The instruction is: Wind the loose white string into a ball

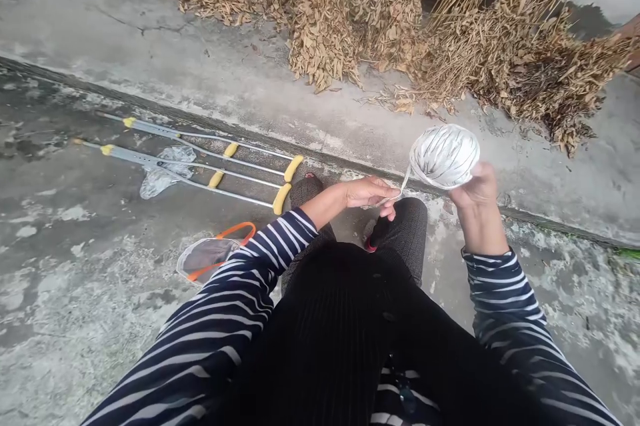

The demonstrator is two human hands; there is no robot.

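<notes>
A large ball of white yarn (445, 156), wound in flat strands, is held up by my right hand (477, 189) at its lower right side. From the ball's left edge a loose strand (405, 179) runs down to my left hand (373, 193). There the thumb and fingers pinch the strand above my lap. My right fingertips are partly hidden behind the ball. Both hands are raised in front of my knees, a short way apart.
Two metal crutches (220, 166) with yellow pads lie on the ground at left, over a crumpled clear plastic bag (167, 171). Closer stands a bag with orange handles (207, 258). Dried plant bundles (330, 33) lie along the raised concrete ledge (240, 86).
</notes>
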